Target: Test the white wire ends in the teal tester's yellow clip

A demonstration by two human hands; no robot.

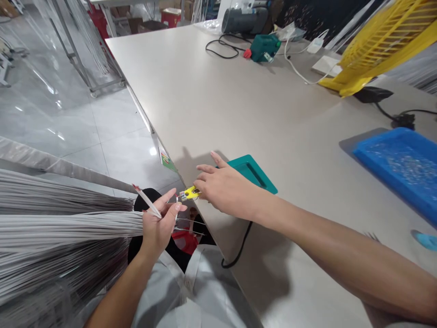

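Observation:
My left hand (pixel 157 225) is closed round white cables (pixel 149 200) whose stripped ends look reddish. One short cable end (pixel 177 200) is pinched between its thumb and forefinger. Over the table's front edge, my right hand (pixel 223 189) grips a small yellow hand tool (pixel 191 193) with a metallic-looking head; its exact kind is too small to tell. That head points at the pinched cable end, almost touching it; whether they meet I cannot tell. Behind my right hand lies a green tray (pixel 264 181), partly covered by it.
Long bundles of white cable (pixel 68 228) hang at my left. On the pale table (pixel 218 100) are a blue tray (pixel 392 159) of small clear pieces, a yellow fan (pixel 378 45) and a green box-shaped device (pixel 265 48). A black cord (pixel 243 248) hangs over the near edge.

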